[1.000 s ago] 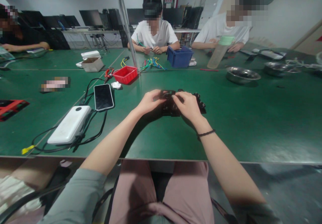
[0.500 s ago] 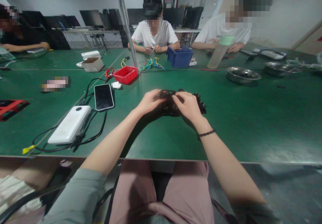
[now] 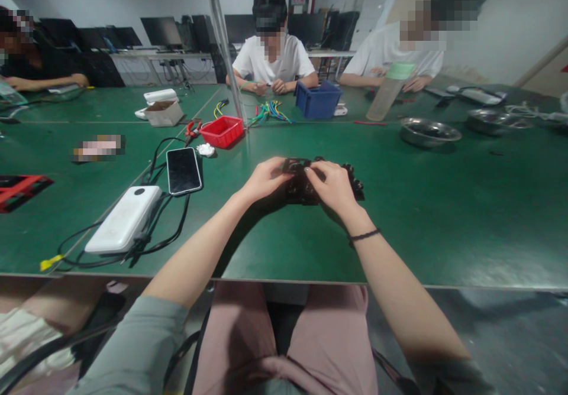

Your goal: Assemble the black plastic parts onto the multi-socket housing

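Note:
A small black device with knobs (image 3: 300,185) rests on the green table (image 3: 444,217) in front of me. My left hand (image 3: 262,179) grips its left side with curled fingers. My right hand (image 3: 332,187) is closed over its top and right side, hiding much of it. A black band circles my right wrist. Round black parts of the device stick out to the right of my right hand.
To my left lie a phone (image 3: 183,171), a white power bank (image 3: 123,219) and black cables. Farther back are a red tray (image 3: 222,131), a blue bin (image 3: 318,100), coloured wires (image 3: 268,113), metal bowls (image 3: 429,132) and a cardboard box (image 3: 162,113). Three other people sit across the table.

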{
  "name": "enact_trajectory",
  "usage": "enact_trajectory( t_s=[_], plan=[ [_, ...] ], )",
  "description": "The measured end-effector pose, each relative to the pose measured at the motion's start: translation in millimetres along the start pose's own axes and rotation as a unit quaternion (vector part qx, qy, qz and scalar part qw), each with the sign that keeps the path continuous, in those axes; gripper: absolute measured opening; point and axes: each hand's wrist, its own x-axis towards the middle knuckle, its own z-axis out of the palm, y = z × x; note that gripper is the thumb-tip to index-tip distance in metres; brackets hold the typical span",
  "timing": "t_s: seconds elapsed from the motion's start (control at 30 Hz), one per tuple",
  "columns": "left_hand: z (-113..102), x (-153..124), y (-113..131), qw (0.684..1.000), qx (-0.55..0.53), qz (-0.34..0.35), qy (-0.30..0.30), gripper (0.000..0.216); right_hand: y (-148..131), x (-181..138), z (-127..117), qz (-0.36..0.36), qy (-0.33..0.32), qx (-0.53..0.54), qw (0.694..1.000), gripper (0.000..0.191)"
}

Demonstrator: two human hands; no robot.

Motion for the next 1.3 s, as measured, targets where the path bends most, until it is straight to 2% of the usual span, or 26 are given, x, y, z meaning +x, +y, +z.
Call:
enact_trajectory(
  t_s=[0.33, 0.57, 1.3],
  plan=[
    [-1.3, -0.5, 3.0, 1.0, -0.011, 0.01, -0.018, 0.039, -1.0, -0.1, -0.7, 0.003, -0.002, -0.003, 1.0, 0.022],
    [-0.5, -0.4, -3.3, 1.0, 0.008, 0.009, -0.01, 0.037, -0.7, 0.1, -0.8, 0.002, -0.01, -0.005, 1.0, 0.022],
    [-0.6, -1.0, -0.7, 1.0, -0.005, -0.002, 0.006, 0.039, -1.0, 0.1, -0.7, -0.003, -0.018, -0.026, 0.999, 0.02]
  ],
)
